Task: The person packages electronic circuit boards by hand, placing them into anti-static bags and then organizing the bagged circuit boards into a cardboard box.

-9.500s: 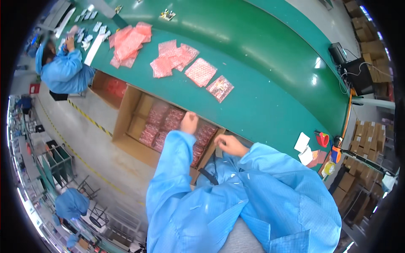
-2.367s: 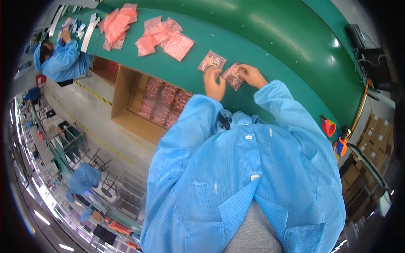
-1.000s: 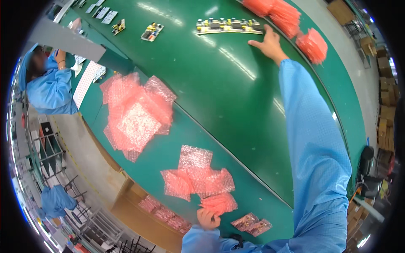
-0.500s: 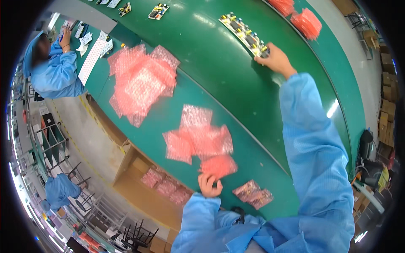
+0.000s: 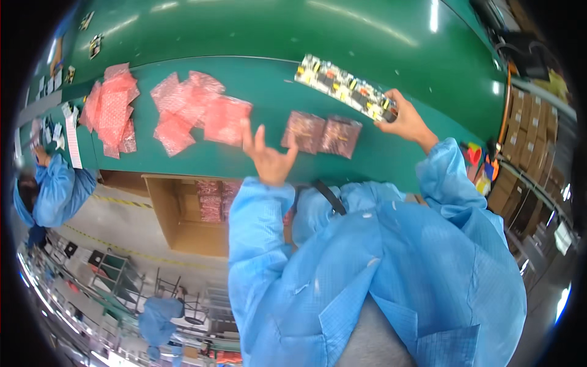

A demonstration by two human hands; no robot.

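Note:
My right hand [image 5: 408, 121] grips the right end of a long circuit board [image 5: 342, 87] crowded with yellow, black and white components, held above the green bench. My left hand [image 5: 269, 160] is open with its fingers spread. One fingertip overlaps the edge of a pink bubble bag [image 5: 226, 119]; whether it touches the bag cannot be told. Further left lies a loose group of pink bubble bags [image 5: 177, 125]. Between my hands, two bagged circuit boards [image 5: 304, 131] sit side by side on the bench.
A bigger heap of pink bubble bags [image 5: 114, 104] lies at the left. Below the bench edge stands an open cardboard box [image 5: 165, 214] holding bagged pieces. A co-worker in blue [image 5: 55, 189] works at far left. Small boards [image 5: 95, 46] rest on the green surface beyond.
My right hand has drawn the long board in from the far surface toward me. My left hand's fingers, curled beside a bubble bag before, are now spread. The view has turned.

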